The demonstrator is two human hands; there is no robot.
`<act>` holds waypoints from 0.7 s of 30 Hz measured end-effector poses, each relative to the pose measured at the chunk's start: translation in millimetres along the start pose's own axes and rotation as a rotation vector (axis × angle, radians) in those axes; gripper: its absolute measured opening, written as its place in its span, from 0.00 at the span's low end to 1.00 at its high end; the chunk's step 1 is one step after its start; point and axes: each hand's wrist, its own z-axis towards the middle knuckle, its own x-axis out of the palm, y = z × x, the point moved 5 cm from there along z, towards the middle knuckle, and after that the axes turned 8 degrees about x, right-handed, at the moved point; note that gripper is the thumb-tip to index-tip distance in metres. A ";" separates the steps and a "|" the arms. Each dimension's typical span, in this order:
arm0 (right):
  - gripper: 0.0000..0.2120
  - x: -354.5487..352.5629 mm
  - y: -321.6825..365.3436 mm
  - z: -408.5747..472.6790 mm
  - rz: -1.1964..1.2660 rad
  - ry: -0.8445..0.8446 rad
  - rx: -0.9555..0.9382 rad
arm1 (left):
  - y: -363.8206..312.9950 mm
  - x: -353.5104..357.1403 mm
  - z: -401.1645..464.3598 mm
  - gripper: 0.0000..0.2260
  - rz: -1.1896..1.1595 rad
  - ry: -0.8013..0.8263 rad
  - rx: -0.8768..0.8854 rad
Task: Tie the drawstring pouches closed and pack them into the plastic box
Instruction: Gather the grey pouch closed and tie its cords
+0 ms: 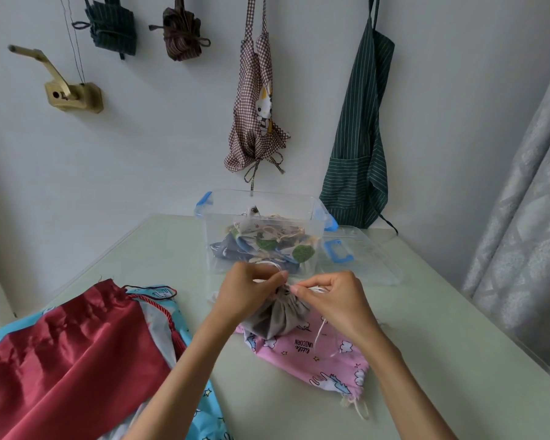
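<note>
A small grey drawstring pouch (278,317) with its mouth gathered sits in the middle of the table, on top of a pink unicorn pouch (318,357). My left hand (246,292) pinches the white cord at the pouch's gathered neck. My right hand (332,298) pinches the other part of the white cord (323,336), whose loose end trails down over the pink pouch. Just behind my hands stands the clear plastic box (311,204) with blue latches, holding several tied pouches.
A large red satin pouch (67,347) lies at the left over blue patterned pouches (204,417). The box's clear lid (362,258) with a blue handle lies right of the box. Aprons and folded cloth bundles hang on the wall; a grey curtain hangs at right.
</note>
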 end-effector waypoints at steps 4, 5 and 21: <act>0.03 -4.6 1.2 0.3 0.080 0.024 0.042 | -4.3 9.8 -6.5 0.10 -0.654 -0.028 -0.234; 0.02 -6.7 -0.1 1.1 0.099 0.026 0.063 | -4.2 11.7 -6.6 0.10 -0.751 -0.021 -0.284; 0.06 -22.1 -4.1 1.0 -0.124 0.128 0.110 | -10.1 -9.6 -3.0 0.10 -0.370 0.145 -0.149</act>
